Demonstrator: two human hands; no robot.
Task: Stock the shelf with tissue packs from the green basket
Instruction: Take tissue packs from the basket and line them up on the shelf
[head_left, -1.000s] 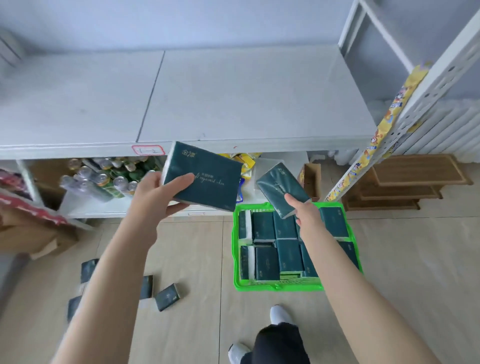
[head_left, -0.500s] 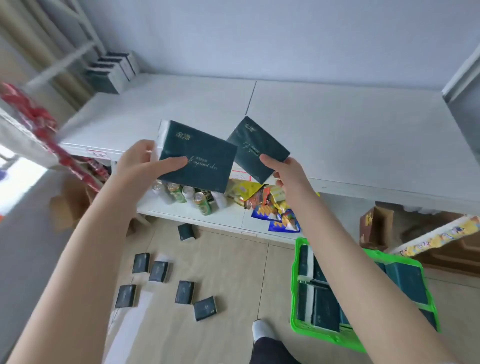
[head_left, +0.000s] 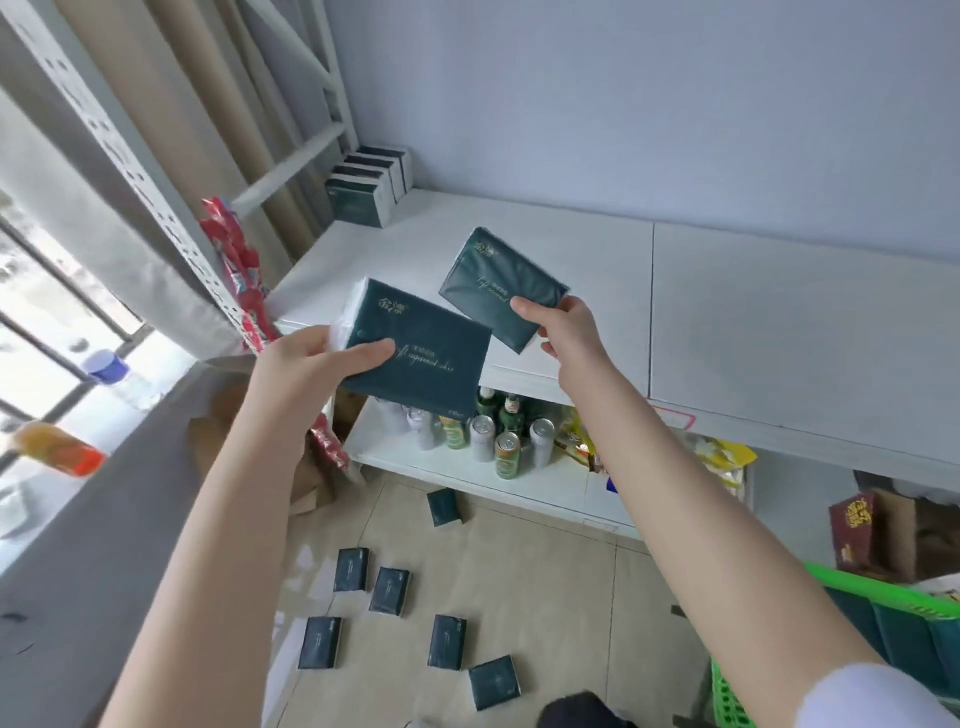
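Observation:
My left hand (head_left: 311, 361) grips a dark green tissue pack (head_left: 431, 353) by its left end, thumb on top, held over the front edge of the white shelf (head_left: 597, 260). My right hand (head_left: 563, 327) pinches a second dark green tissue pack (head_left: 493, 283) by its lower corner, tilted above the shelf top. A row of several tissue packs (head_left: 371, 184) stands at the shelf's far left corner against the wall. The green basket (head_left: 852, 592) with more packs shows only partly at the bottom right.
Several tissue packs (head_left: 389, 590) lie scattered on the tiled floor below. Drink cans and bottles (head_left: 493, 431) and snack bags (head_left: 722, 460) fill the lower shelf. A perforated shelf upright (head_left: 130, 156) with red packets stands at the left. A brown carton (head_left: 883, 535) sits at the right.
The view has swung left and up from the basket to the shelf's left end. Both hands carried their packs up from basket height to above the shelf top.

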